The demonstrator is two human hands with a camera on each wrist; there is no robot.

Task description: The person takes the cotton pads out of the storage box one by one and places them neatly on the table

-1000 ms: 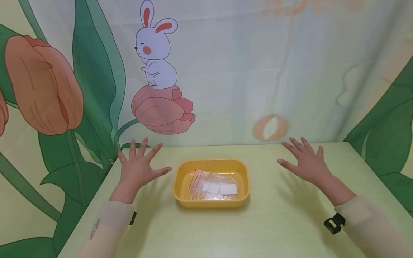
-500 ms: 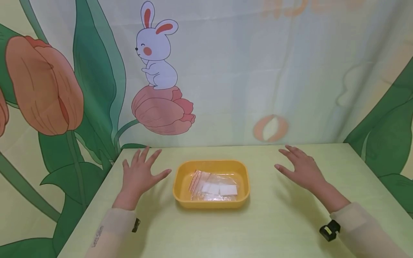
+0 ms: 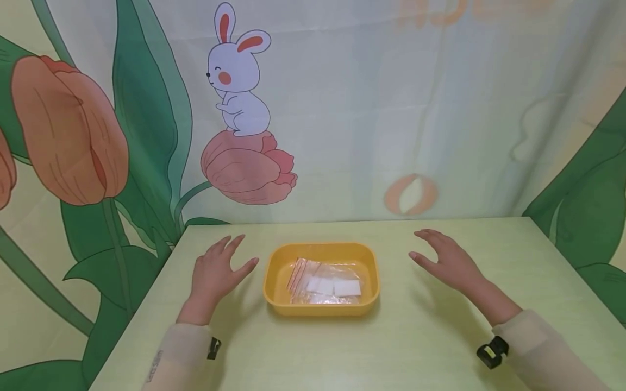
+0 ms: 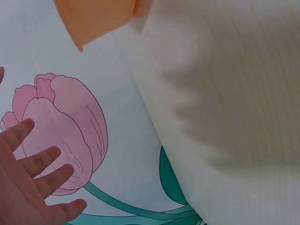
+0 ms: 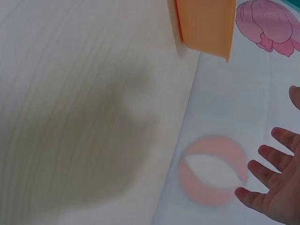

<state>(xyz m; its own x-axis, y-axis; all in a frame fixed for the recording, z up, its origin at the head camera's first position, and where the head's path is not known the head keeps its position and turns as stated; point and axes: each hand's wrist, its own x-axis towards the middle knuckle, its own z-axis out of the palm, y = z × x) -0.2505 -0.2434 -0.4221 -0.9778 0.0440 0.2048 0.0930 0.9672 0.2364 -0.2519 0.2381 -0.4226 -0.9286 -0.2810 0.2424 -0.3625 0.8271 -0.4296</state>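
In the head view a yellow plastic tray (image 3: 321, 310) sits on the table between the two hands. Inside it lies a clear zip bag (image 3: 300, 274) with a reddish striped seal and white flat rectangular pieces (image 3: 346, 288) in or under the film; which, I cannot tell. My left hand (image 3: 215, 277) hovers left of the tray, fingers spread, holding nothing. On the other side my right hand (image 3: 452, 263) is held apart from the tray, thumb away from the fingers, nothing in its grasp. Each wrist view catches one side of the tray's outer wall (image 4: 101, 18) and spread fingers.
The pale wood-grain table (image 3: 313, 353) ends at a hanging cloth backdrop (image 3: 342, 108) printed with tulips and a rabbit. Black wrist devices (image 3: 492, 352) hang at both sleeve cuffs.
Both hands have come lower and closer to the tray, their fingers less widely spread in the head view. The tray and the bag have stayed in place.
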